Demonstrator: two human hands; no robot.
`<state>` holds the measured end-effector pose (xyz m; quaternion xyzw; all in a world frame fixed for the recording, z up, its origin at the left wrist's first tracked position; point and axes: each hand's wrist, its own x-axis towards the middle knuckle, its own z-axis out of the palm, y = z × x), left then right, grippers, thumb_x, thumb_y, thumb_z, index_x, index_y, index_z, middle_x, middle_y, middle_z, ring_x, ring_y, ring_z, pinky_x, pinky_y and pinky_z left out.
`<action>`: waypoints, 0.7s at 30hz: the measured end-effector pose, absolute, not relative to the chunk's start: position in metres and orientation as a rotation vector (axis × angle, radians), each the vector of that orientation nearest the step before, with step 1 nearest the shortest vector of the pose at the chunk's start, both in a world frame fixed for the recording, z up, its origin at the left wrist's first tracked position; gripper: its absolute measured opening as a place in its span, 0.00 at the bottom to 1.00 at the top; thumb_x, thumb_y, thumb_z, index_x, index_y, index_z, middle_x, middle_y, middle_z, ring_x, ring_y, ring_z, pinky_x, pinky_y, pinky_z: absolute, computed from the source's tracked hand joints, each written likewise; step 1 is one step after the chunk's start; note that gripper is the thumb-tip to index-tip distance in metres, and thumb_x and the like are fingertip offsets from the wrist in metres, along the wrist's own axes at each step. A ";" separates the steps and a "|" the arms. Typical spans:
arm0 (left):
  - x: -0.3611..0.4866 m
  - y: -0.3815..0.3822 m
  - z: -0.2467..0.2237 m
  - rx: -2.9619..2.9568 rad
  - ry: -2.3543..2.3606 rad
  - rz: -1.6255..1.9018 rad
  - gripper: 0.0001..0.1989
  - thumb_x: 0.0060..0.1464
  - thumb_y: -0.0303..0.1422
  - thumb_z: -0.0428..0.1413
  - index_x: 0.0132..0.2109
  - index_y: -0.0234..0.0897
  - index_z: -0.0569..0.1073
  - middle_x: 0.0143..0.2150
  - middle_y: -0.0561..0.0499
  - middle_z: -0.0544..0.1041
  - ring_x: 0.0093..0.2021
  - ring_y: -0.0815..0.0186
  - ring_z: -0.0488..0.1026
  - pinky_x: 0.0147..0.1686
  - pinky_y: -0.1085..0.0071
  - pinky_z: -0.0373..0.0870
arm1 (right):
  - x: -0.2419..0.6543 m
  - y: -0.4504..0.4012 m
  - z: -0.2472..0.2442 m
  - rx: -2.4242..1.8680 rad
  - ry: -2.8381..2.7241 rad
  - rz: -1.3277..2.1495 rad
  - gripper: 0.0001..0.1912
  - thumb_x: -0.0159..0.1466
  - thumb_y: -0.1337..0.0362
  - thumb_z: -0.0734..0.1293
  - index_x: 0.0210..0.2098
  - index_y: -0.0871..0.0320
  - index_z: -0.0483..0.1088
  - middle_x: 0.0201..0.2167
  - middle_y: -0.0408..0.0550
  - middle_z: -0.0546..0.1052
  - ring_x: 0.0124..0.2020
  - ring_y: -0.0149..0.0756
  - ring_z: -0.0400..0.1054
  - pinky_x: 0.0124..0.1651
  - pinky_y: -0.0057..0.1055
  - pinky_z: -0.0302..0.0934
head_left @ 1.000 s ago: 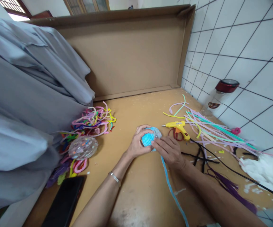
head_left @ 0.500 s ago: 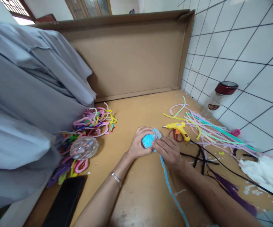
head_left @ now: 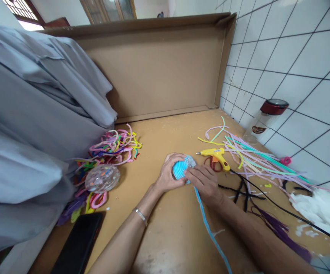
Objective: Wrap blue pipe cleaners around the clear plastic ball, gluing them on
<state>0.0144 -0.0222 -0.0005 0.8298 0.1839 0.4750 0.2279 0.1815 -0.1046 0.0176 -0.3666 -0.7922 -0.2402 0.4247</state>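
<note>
The blue pipe-cleaner ball [head_left: 181,168] is sitting near the middle of the worktop [head_left: 165,236], clasped between both hands. The left hand [head_left: 169,175] is curling around its left side, fingers closed over the top, apparently steadying it so the coiled rows stay put. The right hand [head_left: 203,182] is pressing its fingertips against the ball's right face, where a paler, glittery patch is showing, and seems to be pinching the blue pipe cleaner [head_left: 209,232] whose loose tail is trailing back toward the near edge of the worktop. A silver bracelet [head_left: 140,215] is circling the left wrist.

Just beyond the right hand a yellow glue gun [head_left: 215,155] is lying on its side, nozzle pointing left, within easy reach, its black cord [head_left: 282,208] running off toward the right edge. Straight pastel pipe cleaners [head_left: 256,160] are fanning out by the tiled wall, near a red-lidded jar [head_left: 263,120]. Toward the left edge a tangle of bent coloured pipe cleaners [head_left: 110,146] is lying beside a clear speckled ball [head_left: 102,177], with a black phone [head_left: 77,247] at the near-left corner.
</note>
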 end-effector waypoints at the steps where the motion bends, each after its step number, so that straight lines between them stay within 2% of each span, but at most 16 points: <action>1: 0.014 -0.022 -0.001 2.287 0.505 1.310 0.27 0.42 0.32 0.60 0.51 0.41 0.64 0.51 0.43 0.73 0.54 0.55 0.70 0.56 0.50 0.64 | 0.182 -0.104 0.017 -0.914 -1.979 -0.593 0.12 0.67 0.72 0.60 0.44 0.60 0.74 0.38 0.51 0.80 0.41 0.36 0.71 0.44 0.34 0.59; 11: 0.016 -0.020 -0.002 2.369 0.448 1.374 0.25 0.44 0.32 0.59 0.52 0.42 0.66 0.52 0.43 0.74 0.53 0.56 0.71 0.55 0.50 0.65 | 0.181 -0.103 0.019 -0.885 -1.947 -0.578 0.12 0.67 0.72 0.59 0.43 0.59 0.73 0.37 0.50 0.80 0.40 0.35 0.71 0.43 0.34 0.60; 21: 0.015 -0.023 0.001 2.427 0.506 1.277 0.24 0.45 0.33 0.59 0.52 0.42 0.69 0.54 0.43 0.73 0.54 0.54 0.70 0.55 0.51 0.65 | 0.181 -0.102 0.015 -0.883 -1.934 -0.539 0.11 0.67 0.71 0.60 0.43 0.59 0.73 0.38 0.51 0.80 0.41 0.36 0.72 0.43 0.34 0.60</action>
